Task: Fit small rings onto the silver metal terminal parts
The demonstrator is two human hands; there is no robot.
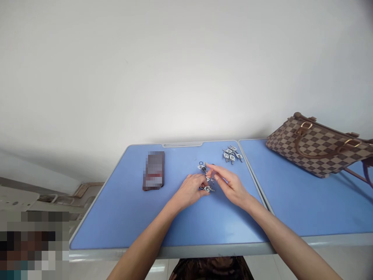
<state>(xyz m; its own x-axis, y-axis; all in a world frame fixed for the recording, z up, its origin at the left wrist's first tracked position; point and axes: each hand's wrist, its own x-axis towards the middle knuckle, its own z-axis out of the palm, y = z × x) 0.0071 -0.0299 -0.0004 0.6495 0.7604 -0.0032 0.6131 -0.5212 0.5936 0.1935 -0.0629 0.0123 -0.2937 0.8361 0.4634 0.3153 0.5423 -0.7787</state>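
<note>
My left hand [190,189] is closed around a small silver metal fitting [207,189] with a bolt through it, held between thumb and fingers just above the blue table. Facing it, my right hand [231,186] has its index finger stretched out and its thumb apart, with the fingertips over a small cluster of loose metal parts [199,167]. Beside that cluster lies a thin dark ring [201,163]. My fingers partly hide the parts between the hands. Farther back on the right is a pile of several similar silver fittings with bolts [232,157].
A dark phone-shaped object [154,171], partly blurred out, lies left on the blue table [116,217]. A checkered handbag [317,149] with brown handles stands on the adjoining table at right. A seam [256,181] divides the two tabletops. Behind them rises a pale wall [175,77].
</note>
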